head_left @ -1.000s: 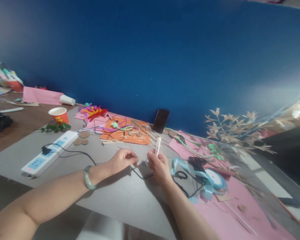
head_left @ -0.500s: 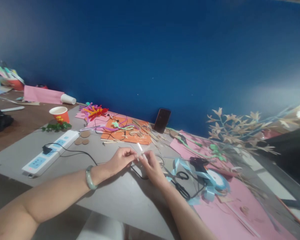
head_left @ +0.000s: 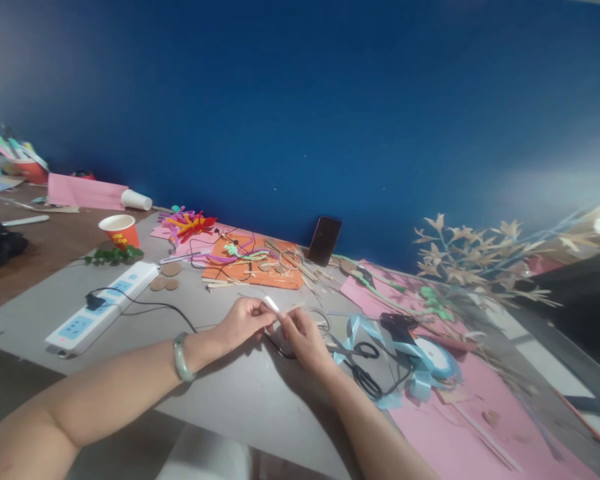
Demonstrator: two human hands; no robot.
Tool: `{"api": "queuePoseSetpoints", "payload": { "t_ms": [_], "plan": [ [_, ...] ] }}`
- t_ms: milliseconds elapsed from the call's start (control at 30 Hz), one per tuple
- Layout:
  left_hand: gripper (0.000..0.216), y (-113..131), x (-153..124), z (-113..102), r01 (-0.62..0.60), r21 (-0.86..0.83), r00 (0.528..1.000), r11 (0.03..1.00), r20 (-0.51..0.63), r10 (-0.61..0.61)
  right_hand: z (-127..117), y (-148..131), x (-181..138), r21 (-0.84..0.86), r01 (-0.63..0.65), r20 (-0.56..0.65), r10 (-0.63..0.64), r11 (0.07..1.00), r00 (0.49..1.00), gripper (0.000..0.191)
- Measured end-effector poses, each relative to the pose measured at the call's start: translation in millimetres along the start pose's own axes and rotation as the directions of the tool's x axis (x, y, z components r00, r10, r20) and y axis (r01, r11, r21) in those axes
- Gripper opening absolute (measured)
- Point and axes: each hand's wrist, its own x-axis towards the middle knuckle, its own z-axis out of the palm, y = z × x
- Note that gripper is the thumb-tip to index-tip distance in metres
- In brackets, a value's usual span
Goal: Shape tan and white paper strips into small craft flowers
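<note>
Blue wall (head_left: 300, 100) fills the upper half of what I see, and below it spreads the grey tabletop (head_left: 255, 407) I work over. Pink paper (head_left: 420, 433) covers the near right side.

Both my forearms reach in from below. My left hand (head_left: 243, 325), a pale green bangle (head_left: 181, 358) at its wrist, has its fingers bent in, thumb and forefinger drawn together in a pinch; I cannot tell whether anything thin sits between them. My right hand (head_left: 305, 340) is curled nearly closed, gripping a white stick (head_left: 271, 304) by its lower part. My fingertips meet, or almost do, around it.

To my left lies a white power strip (head_left: 100, 308) with pale blue socket panels and a black plug (head_left: 95, 302) pushed in. Orange paper (head_left: 286, 279) lies beyond my hands. On my right are a roll of light blue ribbon (head_left: 435, 357) and black scissor handles (head_left: 366, 380). A dark-screened phone (head_left: 325, 241) leans against the wall.

Smaller is the red paper cup (head_left: 121, 233), its yellow lettering too blurred to read. Three round brown discs (head_left: 171, 269) lie near the strip. Smallest, the stick tilts up leftward above the tabletop.
</note>
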Motion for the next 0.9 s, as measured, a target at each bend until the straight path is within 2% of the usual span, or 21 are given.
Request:
{"api": "queuePoseSetpoints", "payload": {
  "t_ms": [100, 167, 267, 367, 667, 767, 900],
  "plan": [
    [0.027, 1, -1, 0, 0.001, -0.006, 1.0, 1.0, 0.011, -0.001, 0, 2, 1, 0.076, -0.035, 0.033, 0.033, 0.996, 0.999, 0.04],
    [0.026, 3, -1, 0, 0.002, -0.005, 1.0, 1.0, 0.017, -0.002, 0, 3, 2, 0.181, -0.119, 0.098, 0.102, 0.976, 0.99, 0.041],
    [0.024, 7, -2, 0, -0.01, -0.028, 1.0, 1.0, 0.014, 0.01, -1, 2, 2, 0.374, -0.306, 0.238, 0.229, 0.875, 0.944, 0.042],
    [0.024, 8, -1, -1, -0.016, -0.068, 1.0, 0.998, 0.016, 0.017, -3, -1, 2, 0.493, -0.423, 0.336, 0.282, 0.761, 0.899, 0.041],
    [0.022, 5, 4, -8, -0.055, -0.089, 0.996, 0.995, 0.072, 0.061, -17, 0, 5, 0.567, -0.532, 0.403, 0.351, 0.629, 0.845, 0.039],
    [0.023, 7, 5, -9, -0.049, -0.098, 0.995, 0.994, 0.078, 0.057, -23, 1, 7, 0.587, -0.553, 0.446, 0.334, 0.591, 0.83, 0.04],
    [0.023, 8, 4, -9, -0.043, -0.118, 0.996, 0.992, 0.073, 0.051, -32, 1, 12, 0.65, -0.54, 0.442, 0.311, 0.535, 0.841, 0.04]
  ]
}}
